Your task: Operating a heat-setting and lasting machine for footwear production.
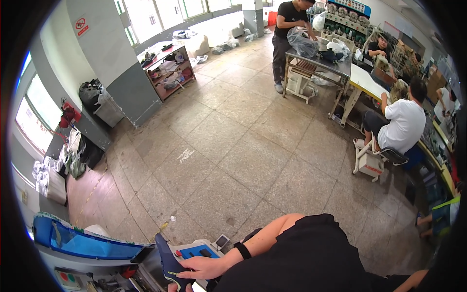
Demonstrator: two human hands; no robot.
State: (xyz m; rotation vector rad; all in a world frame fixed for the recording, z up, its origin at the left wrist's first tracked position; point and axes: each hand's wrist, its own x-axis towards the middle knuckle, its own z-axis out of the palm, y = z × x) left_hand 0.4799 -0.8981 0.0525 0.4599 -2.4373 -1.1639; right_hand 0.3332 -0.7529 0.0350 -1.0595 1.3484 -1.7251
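A dark blue shoe upper [171, 265] with a thin yellow-green line stands tilted at the bottom edge, its narrow end pointing up. My right hand [204, 267] reaches in from the right and lies along its side, fingers closed on it. A black band [242, 250] circles that wrist. Low on the upper, the fingertips of my left hand [181, 287] hold it; most of that hand is cut off by the frame. Just behind my right hand is a machine panel [197, 250] with a blue face and a red button.
A blue translucent guard [92, 243] and a button box [68, 279] stand at lower left. A small screen [222, 241] rises beside the panel. Across the tiled floor, a person [292, 29] handles bags at a metal table [340, 68]; another person [401, 117] sits at a bench.
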